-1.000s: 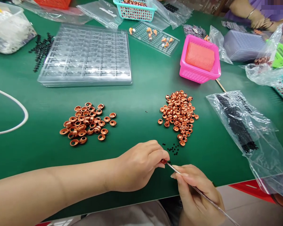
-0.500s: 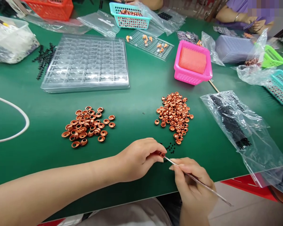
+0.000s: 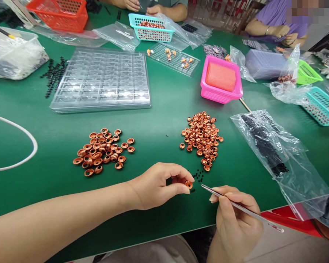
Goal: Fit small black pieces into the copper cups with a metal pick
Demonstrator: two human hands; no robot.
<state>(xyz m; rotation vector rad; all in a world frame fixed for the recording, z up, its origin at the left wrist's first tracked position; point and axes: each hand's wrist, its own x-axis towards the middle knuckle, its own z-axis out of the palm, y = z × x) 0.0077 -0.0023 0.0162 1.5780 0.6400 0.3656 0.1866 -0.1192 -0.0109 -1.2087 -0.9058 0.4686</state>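
My left hand [image 3: 164, 186] pinches a small copper-coloured cup-shaped piece with a hole [image 3: 189, 184] between thumb and fingertips. Metal tweezers [image 3: 241, 208] rest in the closed fingers of my right hand [image 3: 238, 215], their tip pointing left, a short gap from the piece. Tiny black bits [image 3: 199, 175] lie on the table just beyond both hands. Behind them is a heap of the same copper-coloured pieces [image 3: 201, 133]. A second, looser group of these pieces [image 3: 101, 149] spreads out to the left, beyond my left forearm.
Clear plastic trays [image 3: 104, 80] are stacked at the back left. A pink basket [image 3: 222, 93] holds an orange-red block. On the right lies a plastic bag [image 3: 298, 157] with black strips. A white cable [image 3: 30, 138] curves in from the left. Co-workers' hands [image 3: 285, 34] are across the table.
The tweezers have drawn back to the right, away from the copper-coloured piece. That piece stays in my left hand, its opening now showing more. The view has shifted slightly.
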